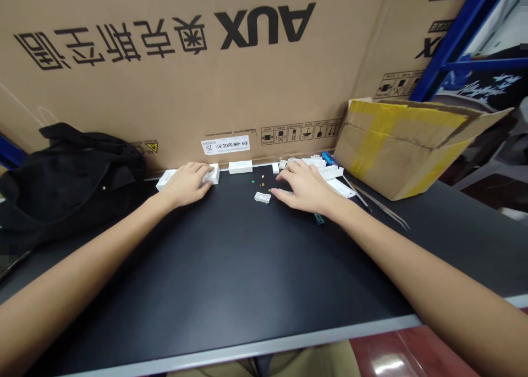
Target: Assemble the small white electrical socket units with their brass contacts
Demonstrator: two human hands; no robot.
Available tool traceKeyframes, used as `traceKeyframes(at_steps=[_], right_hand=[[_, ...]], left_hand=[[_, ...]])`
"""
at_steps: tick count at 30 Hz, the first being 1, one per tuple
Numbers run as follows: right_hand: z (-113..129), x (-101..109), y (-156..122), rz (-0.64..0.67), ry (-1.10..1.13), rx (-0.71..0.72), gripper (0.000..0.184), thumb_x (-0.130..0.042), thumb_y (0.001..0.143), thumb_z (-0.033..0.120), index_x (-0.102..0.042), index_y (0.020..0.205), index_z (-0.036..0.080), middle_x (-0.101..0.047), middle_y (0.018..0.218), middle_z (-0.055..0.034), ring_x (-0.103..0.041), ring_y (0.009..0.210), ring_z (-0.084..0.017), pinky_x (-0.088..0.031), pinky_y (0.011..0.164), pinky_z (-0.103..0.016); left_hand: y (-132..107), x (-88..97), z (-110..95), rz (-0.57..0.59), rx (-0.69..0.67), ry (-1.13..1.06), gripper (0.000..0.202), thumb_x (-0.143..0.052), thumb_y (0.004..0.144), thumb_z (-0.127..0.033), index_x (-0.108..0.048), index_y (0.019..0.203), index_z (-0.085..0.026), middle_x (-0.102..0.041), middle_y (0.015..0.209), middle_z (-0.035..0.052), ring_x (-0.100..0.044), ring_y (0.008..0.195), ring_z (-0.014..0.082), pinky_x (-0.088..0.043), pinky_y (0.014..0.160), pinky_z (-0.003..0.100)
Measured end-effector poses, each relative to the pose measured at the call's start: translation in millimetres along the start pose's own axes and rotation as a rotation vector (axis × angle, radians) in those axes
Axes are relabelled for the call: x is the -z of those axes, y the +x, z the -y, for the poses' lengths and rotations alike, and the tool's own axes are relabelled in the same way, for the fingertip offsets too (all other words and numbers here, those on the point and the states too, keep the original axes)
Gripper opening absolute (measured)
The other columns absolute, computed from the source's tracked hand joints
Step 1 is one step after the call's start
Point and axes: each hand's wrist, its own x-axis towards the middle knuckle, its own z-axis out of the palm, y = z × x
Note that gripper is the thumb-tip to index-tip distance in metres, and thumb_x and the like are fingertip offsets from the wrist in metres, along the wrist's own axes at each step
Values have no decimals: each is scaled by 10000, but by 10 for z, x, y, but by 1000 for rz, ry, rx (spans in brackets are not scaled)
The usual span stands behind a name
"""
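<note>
My left hand (187, 183) lies over a white block (215, 174) near the back of the table. Its fingers touch the top, with the thumb apart at the front. Another white block part (165, 179) shows at the wrist side; I cannot tell whether they join. My right hand (304, 185) has its fingers spread over small white plastic parts (331, 171), partly covering them. Left of its thumb is a small ribbed white piece (263, 197). Tiny brass-coloured bits (263, 184) and a green bit (253, 181) are scattered between the hands.
A white block (240, 167) stands by the large cardboard box (173, 96). On the right are tweezers (385, 207), a blue-handled screwdriver (329, 158) and a taped carton (396, 146). A black bag (70, 179) lies left. A dark green piece (319, 219) sits beneath my right wrist.
</note>
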Motion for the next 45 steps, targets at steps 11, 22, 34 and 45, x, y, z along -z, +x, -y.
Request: traceKeyframes(at_steps=[11, 22, 34, 45], right_hand=[[-104, 31, 22, 47, 13, -12, 282, -679, 1052, 399, -730, 1233, 189, -701, 1337, -104, -587, 1357, -314, -475, 1155, -574], [-83, 117, -7, 179, 134, 33, 320, -632, 1027, 474, -759, 1116, 194, -791, 1040, -81, -702, 1035, -282, -419, 1065, -513], [-122, 112, -26, 128, 166, 59, 238, -582, 1035, 338, -724, 1146, 183, -764, 1041, -87, -669, 980, -266, -436, 993, -476], [-104, 73, -14, 119, 197, 85, 298, -679, 1062, 460, -720, 1122, 172, -745, 1105, -59, -711, 991, -212, -598, 940, -443]], left_hand=[[327, -16, -526, -108, -101, 42, 418, -660, 1060, -327, -629, 1446, -169, -635, 1518, 146, -595, 1420, 323, -501, 1226, 550], [585, -86, -727, -77, -41, 26, 301, -685, 1083, -365, -693, 1299, -155, -707, 1323, 117, -692, 1225, 282, -612, 1059, 513], [286, 203, -896, -325, 75, -489, 303, -263, 1140, -318, -535, 1044, -224, -712, 819, 52, -691, 801, 223, -569, 827, 395], [-312, 166, -1022, -98, 11, -701, 429, -359, 1101, -459, -483, 755, -238, -624, 590, -16, -598, 550, 158, -469, 597, 297]])
